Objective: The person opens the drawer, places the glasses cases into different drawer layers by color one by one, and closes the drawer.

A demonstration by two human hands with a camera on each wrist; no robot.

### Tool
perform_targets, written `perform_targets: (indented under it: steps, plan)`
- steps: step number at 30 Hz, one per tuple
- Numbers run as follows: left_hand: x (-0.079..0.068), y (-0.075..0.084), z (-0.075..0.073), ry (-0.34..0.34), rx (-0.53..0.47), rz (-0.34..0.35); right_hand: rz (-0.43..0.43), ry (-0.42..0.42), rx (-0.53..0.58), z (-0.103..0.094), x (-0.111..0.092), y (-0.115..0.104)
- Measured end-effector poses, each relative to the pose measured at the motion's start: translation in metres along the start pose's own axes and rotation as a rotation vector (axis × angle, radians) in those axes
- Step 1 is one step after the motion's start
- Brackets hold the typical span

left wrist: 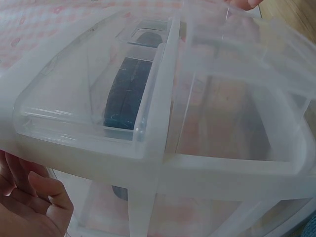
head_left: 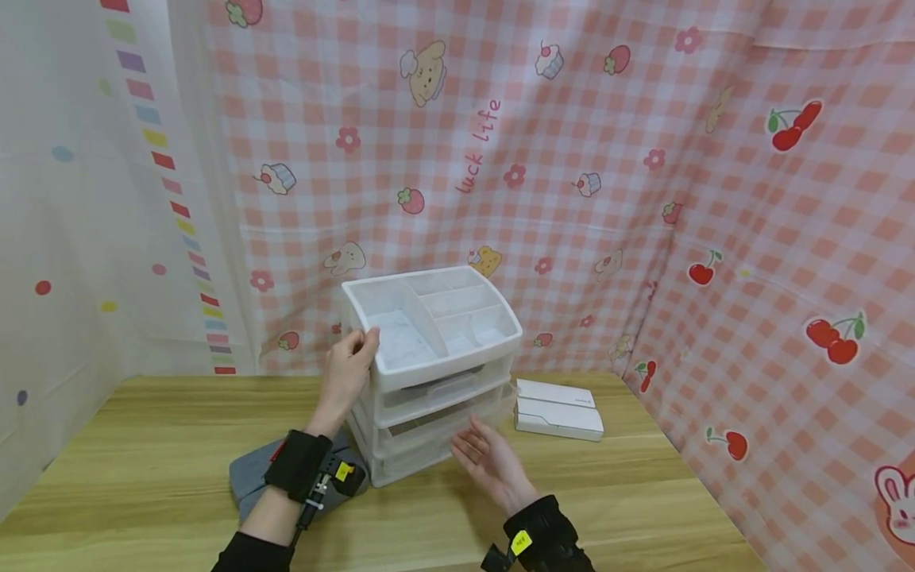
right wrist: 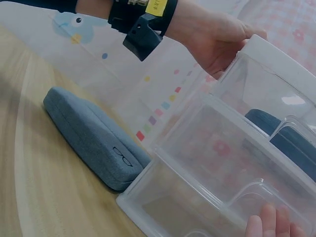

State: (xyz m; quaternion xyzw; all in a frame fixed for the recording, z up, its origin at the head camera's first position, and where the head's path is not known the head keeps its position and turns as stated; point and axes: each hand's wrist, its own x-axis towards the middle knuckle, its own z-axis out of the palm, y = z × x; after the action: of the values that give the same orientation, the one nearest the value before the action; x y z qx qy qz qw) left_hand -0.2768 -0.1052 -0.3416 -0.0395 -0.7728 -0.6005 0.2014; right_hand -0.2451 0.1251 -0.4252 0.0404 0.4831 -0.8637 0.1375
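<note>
A white plastic drawer unit (head_left: pixel 446 373) with clear drawers stands on the wooden table, its divided top tray facing up. My left hand (head_left: pixel 350 369) grips the left rim of that top, fingers curled at its edge. In front of the lower drawers is my right hand (head_left: pixel 489 461), palm turned toward the unit and fingers extended. In the right wrist view its fingertips (right wrist: pixel 269 222) are close to a clear drawer front; I cannot tell whether they touch. A dark blue object (left wrist: pixel 129 91) shows through the clear plastic of the upper drawer.
A grey-blue glasses case (right wrist: pixel 94 138) lies on the table at the unit's left, partly behind my left wrist in the head view. To the right of the unit sits a white flat box (head_left: pixel 559 411). Pink checked cloth (head_left: pixel 457 159) hangs behind the table.
</note>
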Motion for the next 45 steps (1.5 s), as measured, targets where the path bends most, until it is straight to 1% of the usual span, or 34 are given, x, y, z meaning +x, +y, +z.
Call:
perform_targets:
  steps: [5, 10, 21, 24, 30, 35, 40, 45]
  plan:
    - [0.000, 0.000, 0.001, -0.004, -0.011, -0.002, 0.003, -0.005, 0.005, -0.003, -0.005, 0.001]
    - [0.000, 0.000, 0.001, -0.010, -0.018, -0.011, 0.004, 0.007, -0.018, -0.007, -0.008, 0.002]
    - [-0.003, 0.005, -0.002, -0.027, -0.028, -0.006, -0.010, 0.016, -0.033, -0.014, -0.021, 0.004]
    - [-0.002, 0.005, -0.002, -0.027, -0.021, -0.005, -0.011, 0.005, -0.033, -0.017, -0.024, 0.004]
    - [-0.001, 0.001, -0.001, -0.024, -0.016, -0.002, 0.004, 0.011, -0.038, -0.023, -0.033, 0.004]
    - [-0.001, 0.001, -0.001, -0.017, -0.008, -0.002, 0.020, -0.006, -0.033, -0.027, -0.038, 0.004]
    - [-0.001, 0.002, -0.002, -0.019, 0.006, 0.001, 0.022, -0.019, -0.041, -0.030, -0.041, 0.005]
    - [-0.001, 0.002, -0.001, -0.018, -0.001, -0.003, 0.021, -0.027, -0.049, -0.033, -0.045, 0.005]
